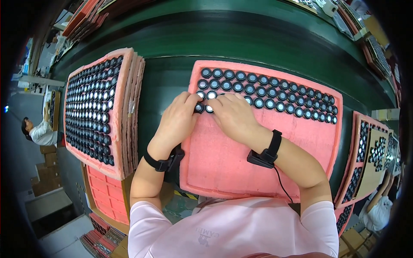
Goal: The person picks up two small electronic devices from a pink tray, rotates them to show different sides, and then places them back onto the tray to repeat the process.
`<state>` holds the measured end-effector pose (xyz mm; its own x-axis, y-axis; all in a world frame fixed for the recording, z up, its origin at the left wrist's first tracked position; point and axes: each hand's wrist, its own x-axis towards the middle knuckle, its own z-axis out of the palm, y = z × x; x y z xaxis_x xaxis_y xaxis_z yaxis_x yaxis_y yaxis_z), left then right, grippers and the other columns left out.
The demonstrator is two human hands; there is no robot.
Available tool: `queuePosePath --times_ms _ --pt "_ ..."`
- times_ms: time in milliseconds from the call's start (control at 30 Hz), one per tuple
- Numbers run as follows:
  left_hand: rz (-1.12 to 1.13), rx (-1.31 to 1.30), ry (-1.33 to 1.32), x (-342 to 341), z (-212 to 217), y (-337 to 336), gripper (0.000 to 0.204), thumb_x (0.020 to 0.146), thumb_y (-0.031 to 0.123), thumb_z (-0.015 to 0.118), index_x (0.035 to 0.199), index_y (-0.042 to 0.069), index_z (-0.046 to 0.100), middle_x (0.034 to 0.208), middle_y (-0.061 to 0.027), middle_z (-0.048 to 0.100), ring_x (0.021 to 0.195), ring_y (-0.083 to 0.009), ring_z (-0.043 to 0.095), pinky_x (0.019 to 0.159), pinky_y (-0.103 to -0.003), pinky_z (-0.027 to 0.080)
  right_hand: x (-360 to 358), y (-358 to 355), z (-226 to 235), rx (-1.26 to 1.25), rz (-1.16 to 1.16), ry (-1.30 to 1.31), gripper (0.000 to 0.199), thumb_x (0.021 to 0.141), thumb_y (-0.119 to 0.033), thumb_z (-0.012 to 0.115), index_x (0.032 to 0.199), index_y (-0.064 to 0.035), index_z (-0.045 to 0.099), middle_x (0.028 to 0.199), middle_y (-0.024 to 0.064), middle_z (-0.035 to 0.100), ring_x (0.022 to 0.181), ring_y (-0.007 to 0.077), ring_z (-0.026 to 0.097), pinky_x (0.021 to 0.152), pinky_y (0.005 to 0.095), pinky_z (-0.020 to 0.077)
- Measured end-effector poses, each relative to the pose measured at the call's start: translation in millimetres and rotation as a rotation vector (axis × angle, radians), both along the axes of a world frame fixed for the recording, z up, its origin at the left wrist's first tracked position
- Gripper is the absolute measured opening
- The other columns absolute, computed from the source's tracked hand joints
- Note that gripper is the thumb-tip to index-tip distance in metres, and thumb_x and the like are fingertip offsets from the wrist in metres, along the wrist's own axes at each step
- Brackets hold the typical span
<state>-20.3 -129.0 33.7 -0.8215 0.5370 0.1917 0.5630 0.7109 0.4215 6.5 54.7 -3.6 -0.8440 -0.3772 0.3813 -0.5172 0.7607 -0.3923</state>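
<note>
A: Both hands are down on the work. The left hand [177, 118] has its fingers curled onto small black round parts [200, 107] at the left end of the rows, and the right hand [232, 114] pinches another one just beside it.

B: And under them?

A: A pink foam tray [241, 163] lies beneath both palms, bare toward the wrists, with rows of the same parts running away past the right fingertips. It sits on a dark green conveyor belt [241, 38] stretching beyond the hands.

B: Anything to the left?

A: A stack of pink trays [124, 116], its top one full, well left of the left hand. Each wrist carries a black strap [266, 155].
</note>
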Motion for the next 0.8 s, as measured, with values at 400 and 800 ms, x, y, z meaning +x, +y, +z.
queuePosePath --times_ms 400,800 --pt "-0.274 0.164 -0.363 27.6 40.2 44.5 0.033 0.069 -0.004 0.072 0.097 -0.001 0.056 0.092 -0.0125 0.056 0.082 -0.0266 0.056 0.075 -0.032 0.046 99.5 146.5 61.1 -0.306 -0.205 -0.146 0.036 0.075 -0.012 0.073 0.108 -0.0071 0.059 0.096 0.009 0.063 0.09 0.0275 0.059 0.082 0.0384 0.0459" --pt "-0.459 0.149 -0.562 46.1 45.7 120.4 0.031 0.07 -0.008 0.067 0.098 -0.001 0.059 0.09 -0.0076 0.056 0.078 -0.0153 0.055 0.073 -0.027 0.045 309.8 429.1 63.2 -0.185 -1.248 -0.096 0.029 0.083 -0.01 0.069 0.109 -0.0015 0.061 0.096 0.0075 0.062 0.081 0.0135 0.057 0.071 0.0273 0.048"
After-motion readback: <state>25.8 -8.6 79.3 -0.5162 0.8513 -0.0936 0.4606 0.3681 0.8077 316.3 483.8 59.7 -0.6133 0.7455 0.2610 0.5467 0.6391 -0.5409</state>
